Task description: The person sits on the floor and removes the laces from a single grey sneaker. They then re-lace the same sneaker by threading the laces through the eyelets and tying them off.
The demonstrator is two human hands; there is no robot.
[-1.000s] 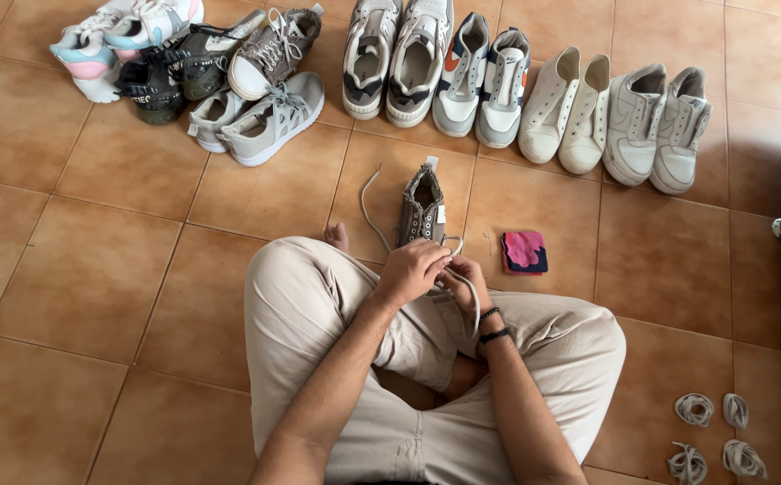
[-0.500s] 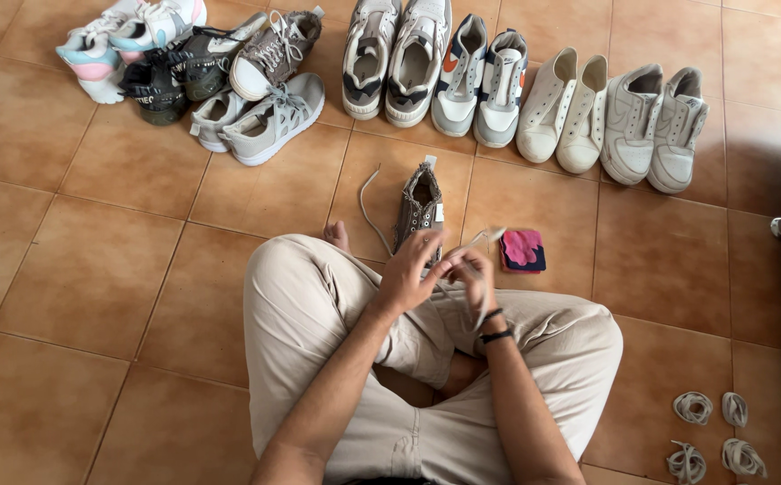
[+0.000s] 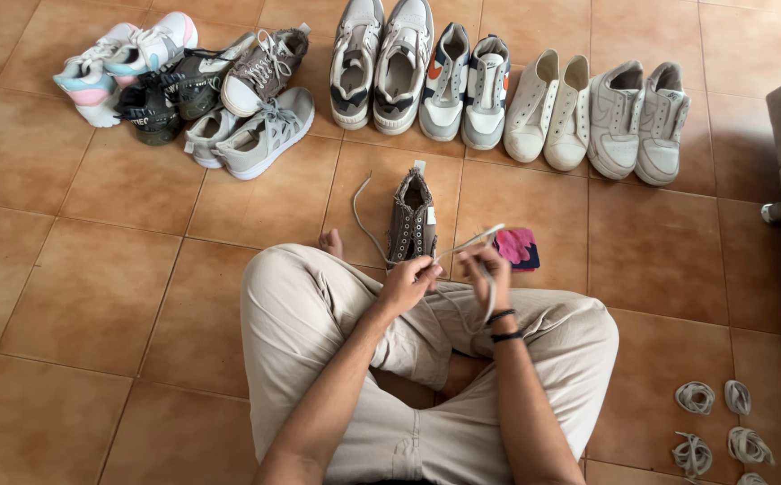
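head view: person sits cross-legged on a tiled floor (image 3: pixel 94 269), beige trousers, looking down at both hands.

left hand (image 3: pixel 406 283): fingers curled in, pinching a white lace (image 3: pixel 468 242) close to the shoe's near end. right hand (image 3: pixel 487 267): fingers closed on the same lace a little further along; the lace runs taut between the two hands, its tip pointing up-right past the right hand, and a slack loop hangs down by the right wrist. two dark bands on that wrist.

shoe (image 3: pixel 411 218): grey-brown, on the floor just ahead of the knees, heel end away from the person, toe end at the hands. the lace's other end trails off the shoe's left side in a curve on the tile.

pink-and-dark cloth (image 3: pixel 519 247) lies on the floor just right of the shoe, partly behind the right hand.

far edge: a row of paired sneakers (image 3: pixel 507 99), white and grey; a jumbled heap of shoes (image 3: pixel 184 85) at upper left.

lower right: coiled laces (image 3: pixel 714 422) on the tile, well apart from the hands.
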